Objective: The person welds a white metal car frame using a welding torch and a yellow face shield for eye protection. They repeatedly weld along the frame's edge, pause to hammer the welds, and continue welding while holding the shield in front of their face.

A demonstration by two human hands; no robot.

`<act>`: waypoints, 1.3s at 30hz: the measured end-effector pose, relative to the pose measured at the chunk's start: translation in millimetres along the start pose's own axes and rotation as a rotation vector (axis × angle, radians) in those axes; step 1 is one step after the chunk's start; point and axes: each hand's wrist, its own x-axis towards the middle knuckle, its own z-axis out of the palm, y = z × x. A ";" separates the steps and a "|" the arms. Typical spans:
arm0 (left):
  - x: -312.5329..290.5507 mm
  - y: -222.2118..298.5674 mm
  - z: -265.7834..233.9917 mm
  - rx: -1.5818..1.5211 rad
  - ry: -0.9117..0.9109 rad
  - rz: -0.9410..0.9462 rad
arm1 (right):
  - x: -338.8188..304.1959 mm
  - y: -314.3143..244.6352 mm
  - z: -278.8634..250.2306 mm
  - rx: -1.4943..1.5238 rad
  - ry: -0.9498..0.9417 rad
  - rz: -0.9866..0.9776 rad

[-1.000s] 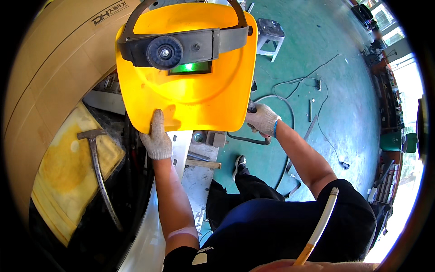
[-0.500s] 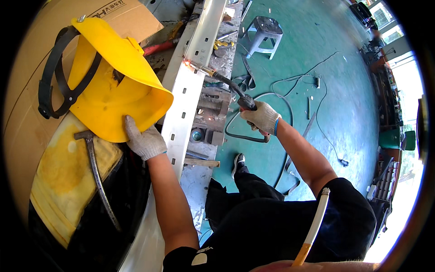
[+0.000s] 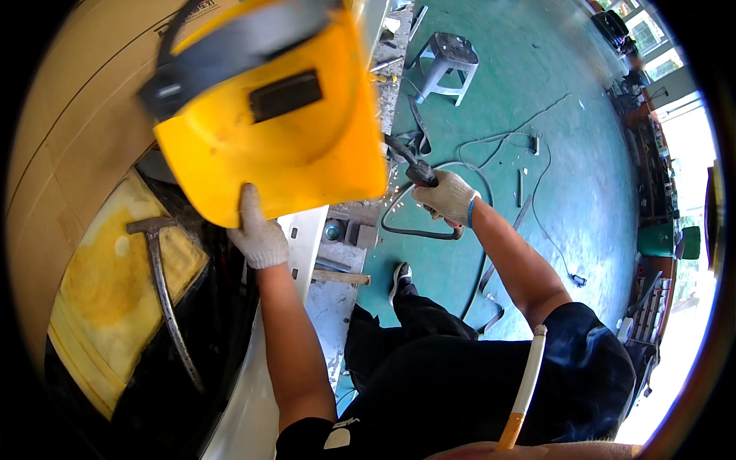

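Observation:
A yellow welding mask [image 3: 253, 153], slightly blurred, is gripped at its lower edge by my left hand [image 3: 259, 234] in a whitish knit glove. Its dark viewing window and black headband face me. My gloved right hand [image 3: 448, 199] is closed round the handle of a welding torch [image 3: 419, 170], whose cable [image 3: 422, 232] loops below it. The mask hides the torch's tip. Behind the mask runs a pale metal rail [image 3: 304, 234], now mostly covered. Small bright sparks fall between the mask and my right hand.
On the left, a hammer [image 3: 159, 264] lies on a yellowish pad [image 3: 103, 284] beside a large cardboard sheet [image 3: 77, 130]. A workbench [image 3: 333, 303] carries metal parts and a wooden strip [image 3: 341, 277]. Cables, straps and a grey stool [image 3: 448, 61] are on the green floor. A lit cigarette [image 3: 527, 383] juts up near me.
My left hand has swung the mask right and turned its inside toward me, so it now covers the torch tip and much of the rail. My right hand has barely moved.

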 end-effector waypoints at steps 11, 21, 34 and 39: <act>0.9 -3.8 -9.0 0.225 -0.164 0.055 | -12.0 -17.7 -12.9 -0.023 -0.055 0.038; 14.4 -1.4 -4.2 -0.240 0.111 0.034 | -0.1 7.2 -4.1 0.069 -0.022 -0.034; 10.6 -1.1 3.1 -0.178 0.076 -0.033 | 4.1 6.4 -13.3 0.050 -0.021 -0.046; 8.7 -4.2 -0.1 -0.007 0.004 -0.042 | -6.0 -12.2 -13.2 0.004 -0.039 -0.048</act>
